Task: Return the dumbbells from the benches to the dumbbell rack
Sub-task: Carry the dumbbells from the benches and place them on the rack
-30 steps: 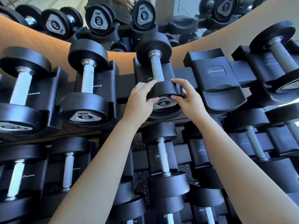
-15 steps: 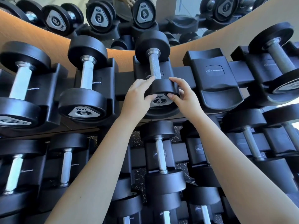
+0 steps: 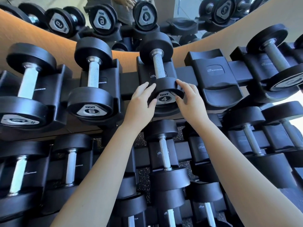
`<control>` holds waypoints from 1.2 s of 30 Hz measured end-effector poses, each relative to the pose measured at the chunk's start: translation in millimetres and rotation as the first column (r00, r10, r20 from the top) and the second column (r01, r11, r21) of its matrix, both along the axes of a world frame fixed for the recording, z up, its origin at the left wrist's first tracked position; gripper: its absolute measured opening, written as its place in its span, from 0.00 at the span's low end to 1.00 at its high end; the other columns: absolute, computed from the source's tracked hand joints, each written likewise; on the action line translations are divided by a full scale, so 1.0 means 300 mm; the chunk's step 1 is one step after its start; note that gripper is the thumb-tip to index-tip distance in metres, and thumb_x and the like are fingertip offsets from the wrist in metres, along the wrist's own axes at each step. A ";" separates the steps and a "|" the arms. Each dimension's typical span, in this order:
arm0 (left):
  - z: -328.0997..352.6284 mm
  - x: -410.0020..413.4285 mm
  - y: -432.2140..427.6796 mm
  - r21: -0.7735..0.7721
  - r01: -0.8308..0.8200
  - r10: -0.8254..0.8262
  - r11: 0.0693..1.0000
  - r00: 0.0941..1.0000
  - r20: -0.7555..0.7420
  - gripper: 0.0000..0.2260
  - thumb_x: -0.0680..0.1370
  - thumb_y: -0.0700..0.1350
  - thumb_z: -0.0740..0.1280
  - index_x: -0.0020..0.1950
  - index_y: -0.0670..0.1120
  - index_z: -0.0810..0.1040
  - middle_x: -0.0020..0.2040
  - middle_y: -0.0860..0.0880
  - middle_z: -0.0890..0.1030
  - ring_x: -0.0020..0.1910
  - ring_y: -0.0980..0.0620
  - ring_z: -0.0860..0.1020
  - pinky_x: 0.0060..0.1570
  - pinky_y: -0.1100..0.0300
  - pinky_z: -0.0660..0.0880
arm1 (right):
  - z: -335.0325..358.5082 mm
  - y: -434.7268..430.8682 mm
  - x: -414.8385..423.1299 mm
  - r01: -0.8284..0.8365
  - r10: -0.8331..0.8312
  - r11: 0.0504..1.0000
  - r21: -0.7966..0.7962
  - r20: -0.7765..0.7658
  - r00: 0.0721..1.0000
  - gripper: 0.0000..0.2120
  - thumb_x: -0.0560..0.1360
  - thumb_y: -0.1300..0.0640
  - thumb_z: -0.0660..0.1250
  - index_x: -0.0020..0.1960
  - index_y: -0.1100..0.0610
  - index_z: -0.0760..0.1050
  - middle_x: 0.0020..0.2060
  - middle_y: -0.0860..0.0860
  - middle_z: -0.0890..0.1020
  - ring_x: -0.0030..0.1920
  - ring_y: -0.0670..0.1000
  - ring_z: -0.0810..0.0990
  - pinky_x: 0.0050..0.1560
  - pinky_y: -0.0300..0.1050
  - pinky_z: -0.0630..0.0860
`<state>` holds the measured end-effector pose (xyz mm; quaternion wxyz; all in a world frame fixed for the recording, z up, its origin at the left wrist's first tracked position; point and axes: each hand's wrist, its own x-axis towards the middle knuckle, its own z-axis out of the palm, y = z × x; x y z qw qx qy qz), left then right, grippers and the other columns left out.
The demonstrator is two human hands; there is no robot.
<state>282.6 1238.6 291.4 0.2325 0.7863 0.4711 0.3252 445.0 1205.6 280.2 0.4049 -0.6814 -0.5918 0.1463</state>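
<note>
The black dumbbell marked 4 [image 3: 159,68] lies in its cradle on the top tier of the dumbbell rack [image 3: 127,79], its steel handle pointing away from me. My left hand [image 3: 139,104] holds the left side of its near head, thumb on the numbered face. On the right side of that same head is my right hand [image 3: 191,102], with its index finger on the rim and its thumb by the face. Both hands grip loosely, with the fingers spread.
An empty cradle [image 3: 214,72] sits just right of the 4. A dumbbell marked 6 [image 3: 92,74] rests to the left, with bigger ones beyond it. More dumbbells [image 3: 164,153] fill the lower tiers. A mirror [image 3: 180,9] behind the rack reflects it.
My fingers have slid off the top of the near head to its sides and loosened. The dumbbell stays in its cradle.
</note>
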 end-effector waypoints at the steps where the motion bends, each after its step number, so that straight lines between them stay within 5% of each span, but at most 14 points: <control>1: 0.000 -0.009 -0.015 0.023 0.007 -0.006 1.000 1.000 -0.028 0.20 0.77 0.39 0.63 0.69 0.44 0.67 0.71 0.45 0.66 0.70 0.48 0.64 0.66 0.62 0.58 | 0.000 -0.016 -0.010 0.008 -0.008 1.000 -0.004 0.016 1.000 0.23 0.76 0.63 0.62 0.70 0.53 0.65 0.64 0.55 0.71 0.50 0.51 0.74 0.54 0.35 0.65; 7: -0.013 -0.057 -0.133 0.130 0.028 -0.008 0.991 0.988 -0.152 0.19 0.76 0.38 0.64 0.66 0.41 0.71 0.66 0.41 0.72 0.66 0.41 0.69 0.64 0.47 0.67 | -0.004 -0.136 -0.070 0.034 -0.034 0.999 0.007 0.110 0.993 0.23 0.75 0.62 0.63 0.70 0.55 0.66 0.65 0.55 0.71 0.61 0.56 0.73 0.62 0.57 0.69; 13: -0.058 -0.128 -0.253 0.203 0.026 0.031 0.979 0.962 -0.272 0.19 0.74 0.47 0.59 0.60 0.41 0.76 0.60 0.40 0.77 0.60 0.38 0.74 0.56 0.44 0.72 | -0.045 -0.273 -0.144 0.047 -0.036 0.998 -0.032 0.284 0.958 0.22 0.74 0.62 0.65 0.68 0.57 0.69 0.63 0.57 0.73 0.66 0.59 0.71 0.60 0.69 0.66; 23: -0.153 -0.278 -0.428 0.184 -0.027 0.095 0.983 0.924 -0.371 0.20 0.73 0.49 0.56 0.58 0.42 0.77 0.59 0.41 0.78 0.60 0.39 0.75 0.55 0.42 0.72 | -0.135 -0.472 -0.331 0.050 -0.018 0.997 -0.050 0.511 0.860 0.22 0.66 0.65 0.73 0.59 0.60 0.76 0.58 0.62 0.78 0.59 0.66 0.75 0.53 0.72 0.69; 36: -0.238 -0.514 -0.801 0.180 -0.380 0.420 0.907 0.826 -0.376 0.16 0.74 0.44 0.57 0.57 0.42 0.78 0.58 0.42 0.78 0.59 0.40 0.75 0.54 0.40 0.74 | -0.224 -0.637 -0.551 -0.359 0.366 0.927 -0.109 0.466 0.806 0.24 0.65 0.67 0.73 0.60 0.61 0.74 0.57 0.63 0.78 0.58 0.66 0.76 0.51 0.68 0.74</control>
